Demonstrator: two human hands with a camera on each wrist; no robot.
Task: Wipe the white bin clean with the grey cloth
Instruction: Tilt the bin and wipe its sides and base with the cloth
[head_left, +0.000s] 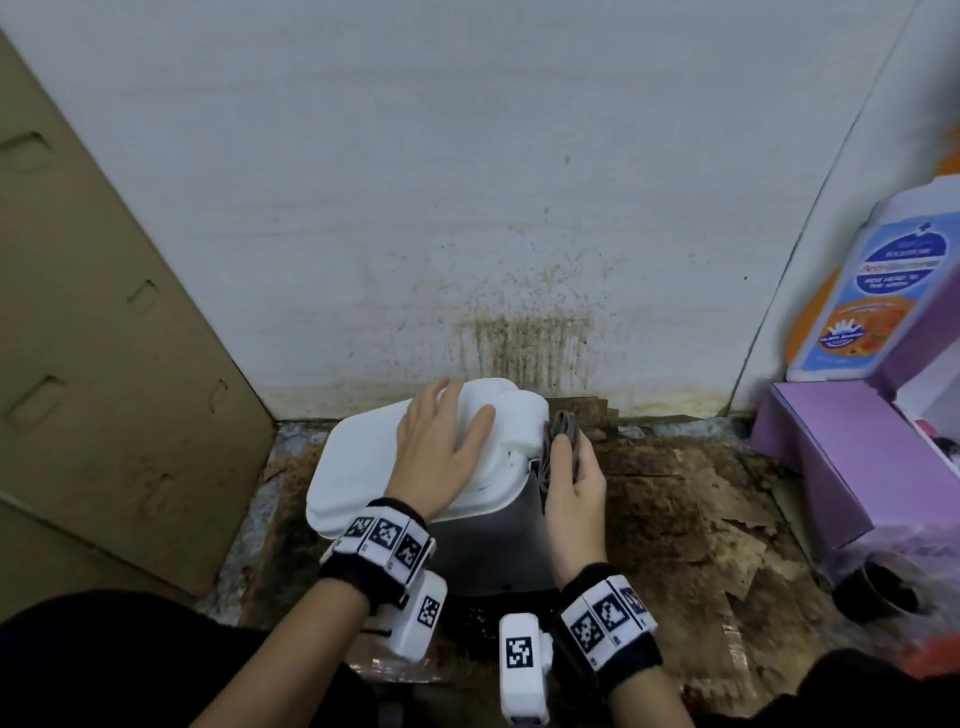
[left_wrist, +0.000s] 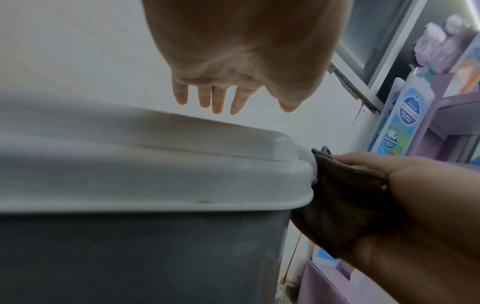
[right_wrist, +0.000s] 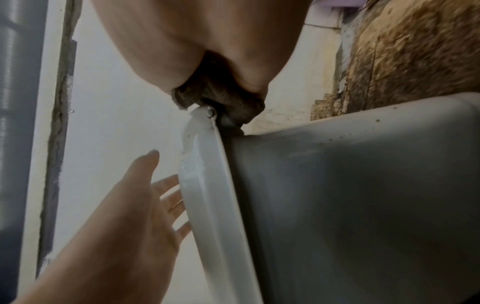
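Head view is showing the white bin (head_left: 363, 467) standing on the floor close to the far wall (head_left: 467, 182), white lid on top, grey body below. Left hand (head_left: 441, 447) is lying flat on the lid, fingers straight and spread, gripping nothing, apparently steadying the bin. Right hand (head_left: 574, 478) is clutching the bunched grey cloth (head_left: 563, 431) and pressing it against the lid's right far corner, where rim meets body. Judgement: wiping is under way at the rim; lid top is looking clean, while specks are still dotting the grey side in the right wrist view, so the body is probably left to do. Floor (head_left: 675, 519) around the bin is looking brown, stained and peeling. Wall is carrying brown streaks just behind the bin. Cardboard sheet (head_left: 104, 338) is leaning at left; purple box (head_left: 831, 467) and a labelled bottle (head_left: 872, 280) are sitting at right.
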